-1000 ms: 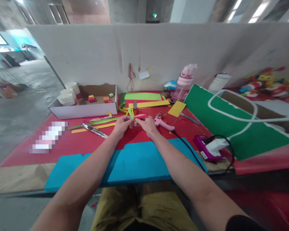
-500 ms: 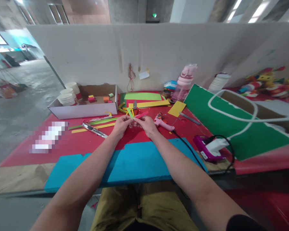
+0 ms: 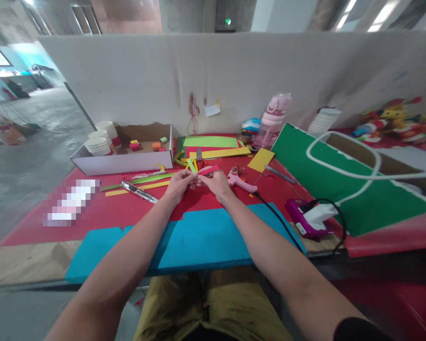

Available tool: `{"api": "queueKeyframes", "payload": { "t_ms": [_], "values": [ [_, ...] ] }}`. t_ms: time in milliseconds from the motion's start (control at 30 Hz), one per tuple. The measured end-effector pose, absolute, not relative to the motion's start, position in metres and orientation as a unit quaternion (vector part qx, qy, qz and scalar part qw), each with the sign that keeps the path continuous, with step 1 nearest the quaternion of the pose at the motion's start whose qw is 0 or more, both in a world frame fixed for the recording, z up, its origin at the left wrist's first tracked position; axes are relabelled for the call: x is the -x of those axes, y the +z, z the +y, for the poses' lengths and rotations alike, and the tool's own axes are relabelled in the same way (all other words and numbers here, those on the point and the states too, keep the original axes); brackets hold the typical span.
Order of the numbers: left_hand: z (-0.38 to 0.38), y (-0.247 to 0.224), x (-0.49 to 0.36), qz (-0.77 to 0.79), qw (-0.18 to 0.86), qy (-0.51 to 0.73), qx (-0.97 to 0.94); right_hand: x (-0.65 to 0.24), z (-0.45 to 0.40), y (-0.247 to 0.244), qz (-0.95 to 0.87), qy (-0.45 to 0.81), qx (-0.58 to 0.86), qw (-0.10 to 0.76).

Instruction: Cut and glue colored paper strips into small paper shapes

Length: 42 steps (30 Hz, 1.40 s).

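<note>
My left hand (image 3: 180, 185) is closed on a short green strip (image 3: 191, 166), which sticks up from between its fingertips. Close against it, my right hand (image 3: 216, 183) pinches a pink-red strip (image 3: 209, 169) that points up and to the right. The fingertips of both hands meet where the strips come together. Just behind them lie pliers (image 3: 199, 156) with yellow and red handles. A pink glue gun (image 3: 242, 183) rests right of my right hand, and a utility knife (image 3: 139, 192) lies left of my left hand.
Blue sheets (image 3: 206, 237) lie along the table's front edge. A box (image 3: 128, 162) with paper cups stands at left. A green board (image 3: 326, 189), purple power socket (image 3: 307, 220) and white cable are at right; a pink bottle (image 3: 271, 121) stands behind.
The pink-red strip now looks slightly bent, and the fingers of my right hand have shifted a little along it. My left hand has barely moved.
</note>
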<state>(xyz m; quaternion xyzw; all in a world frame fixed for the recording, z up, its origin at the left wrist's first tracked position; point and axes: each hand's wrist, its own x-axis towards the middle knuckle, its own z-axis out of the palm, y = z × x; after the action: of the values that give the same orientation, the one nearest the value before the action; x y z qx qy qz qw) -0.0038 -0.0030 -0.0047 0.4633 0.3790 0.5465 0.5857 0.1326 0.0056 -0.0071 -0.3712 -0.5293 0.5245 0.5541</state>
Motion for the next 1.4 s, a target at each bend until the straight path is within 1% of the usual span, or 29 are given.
{"api": "queueKeyframes", "payload": {
  "t_ms": [133,267,467,700,833,1200,1400],
  "values": [
    [-0.0036,-0.0024,0.0045,0.382,0.6,0.547,-0.441,-0.1312,0.0078,-0.0111,-0.513,0.534,0.379,0.555],
    [-0.0048,-0.0023,0.0043,0.364,0.61,0.547,-0.442,-0.1312,0.0081,-0.0111,-0.469,0.569,0.367,0.567],
    [-0.0045,-0.0025,0.0049,0.369,0.595,0.557,-0.448,-0.132,0.0048,-0.0082,-0.438,0.623,0.344,0.549],
    [-0.0052,-0.001,0.0046,0.371,0.615,0.542,-0.437,-0.133,0.0038,-0.0063,-0.473,0.598,0.356,0.541],
    [-0.0054,-0.0023,0.0037,0.375,0.591,0.528,-0.481,-0.1325,0.0051,-0.0059,-0.495,0.567,0.375,0.541],
    [-0.0066,-0.0017,0.0029,0.371,0.58,0.525,-0.5,-0.1328,0.0043,-0.0039,-0.489,0.559,0.375,0.555],
    [-0.0043,-0.0053,0.0037,0.372,0.584,0.526,-0.494,-0.132,0.0019,-0.0018,-0.484,0.587,0.366,0.536]
  ]
}}
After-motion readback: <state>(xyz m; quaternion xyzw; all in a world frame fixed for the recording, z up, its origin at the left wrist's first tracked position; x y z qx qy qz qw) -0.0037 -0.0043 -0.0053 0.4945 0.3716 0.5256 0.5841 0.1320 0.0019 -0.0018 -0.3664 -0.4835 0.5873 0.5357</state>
